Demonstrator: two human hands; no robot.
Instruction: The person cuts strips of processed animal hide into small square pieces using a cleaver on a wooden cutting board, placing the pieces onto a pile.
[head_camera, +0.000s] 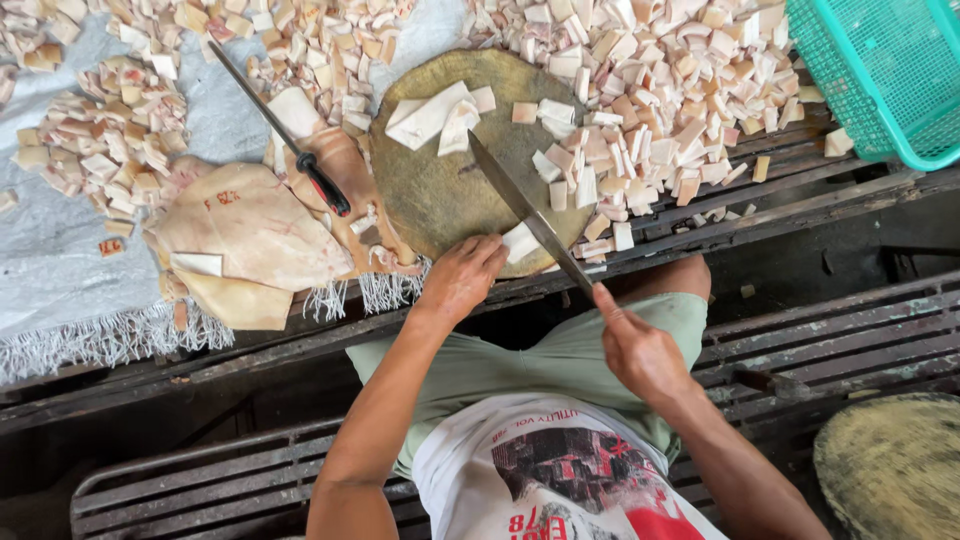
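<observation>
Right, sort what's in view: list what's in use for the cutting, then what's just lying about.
In use: left hand pressing a white piece; right hand gripping the knife; round chopping board; cut pieces.

Lying about: sharpening steel; large uncut slab; green basket; second board.

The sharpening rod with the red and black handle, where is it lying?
In the head view the sharpening rod lies slantwise left of the round chopping board, its handle resting on a big pale slab, away from both hands.
</observation>
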